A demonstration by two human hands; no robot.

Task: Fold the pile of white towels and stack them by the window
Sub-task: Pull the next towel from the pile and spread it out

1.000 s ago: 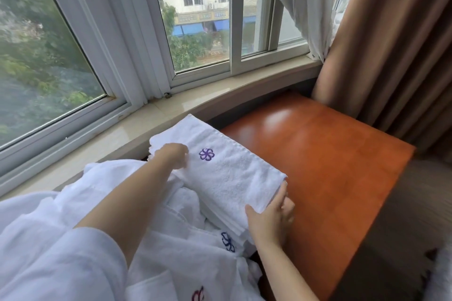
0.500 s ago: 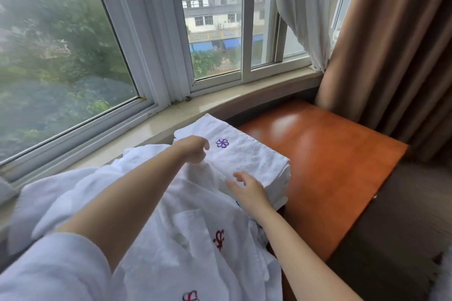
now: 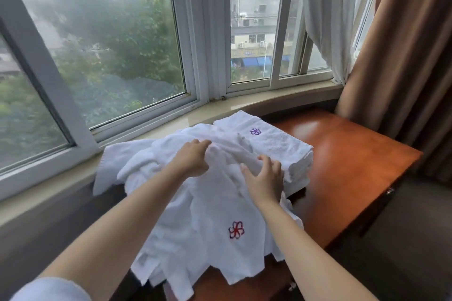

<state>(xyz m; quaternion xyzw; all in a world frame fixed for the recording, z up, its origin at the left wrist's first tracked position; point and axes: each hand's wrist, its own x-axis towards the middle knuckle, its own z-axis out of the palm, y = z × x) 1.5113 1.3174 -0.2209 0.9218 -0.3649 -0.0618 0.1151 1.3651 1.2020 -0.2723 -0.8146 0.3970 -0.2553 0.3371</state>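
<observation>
one camera only, worn on the person's head, looking forward and down along both forearms. it sits close over the bench [image 3: 347, 166], facing the window [image 3: 117, 56], with the brown curtain [image 3: 403, 68] at the right edge.

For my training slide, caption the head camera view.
Both hands, left hand and right hand, reach into loose white towels beside a folded white towel stack on an orange-brown wooden table.

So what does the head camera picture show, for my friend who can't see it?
Two bare hands, left hand and right hand, reach into a rumpled pile of white towels on a wooden table. A folded stack with a purple flower sits behind it, beside the window sill.
</observation>
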